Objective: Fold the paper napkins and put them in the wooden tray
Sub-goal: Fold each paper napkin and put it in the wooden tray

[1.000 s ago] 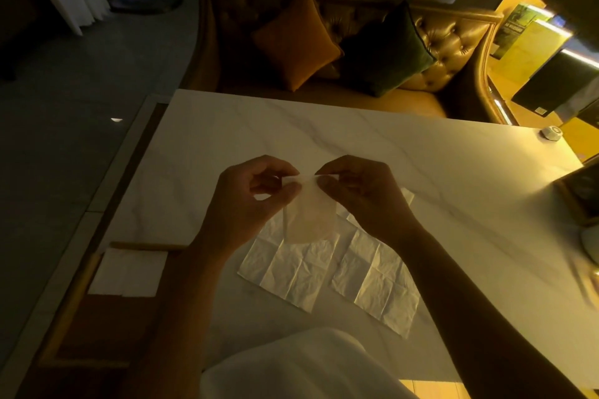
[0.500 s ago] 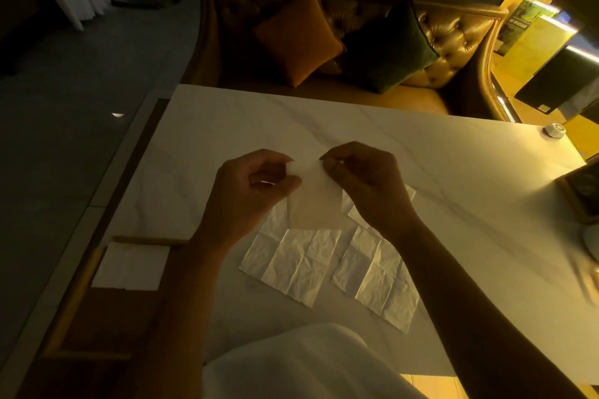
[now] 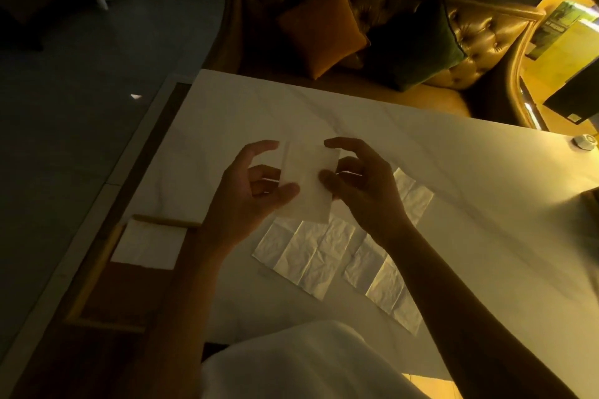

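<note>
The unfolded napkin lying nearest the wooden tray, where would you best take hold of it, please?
I would pinch the unfolded napkin at its near left corner, coming from the left hand's side: it lies flat on the table, and that corner is uncovered.

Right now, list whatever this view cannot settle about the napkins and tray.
- Wooden tray: near end lost in shadow, head view.
- Napkins in the tray: count unreadable, stacked.
- Unfolded napkins: partly covered by the right hand and forearm.
- Held napkin: number of folds unclear; left hand covers an edge.
</note>
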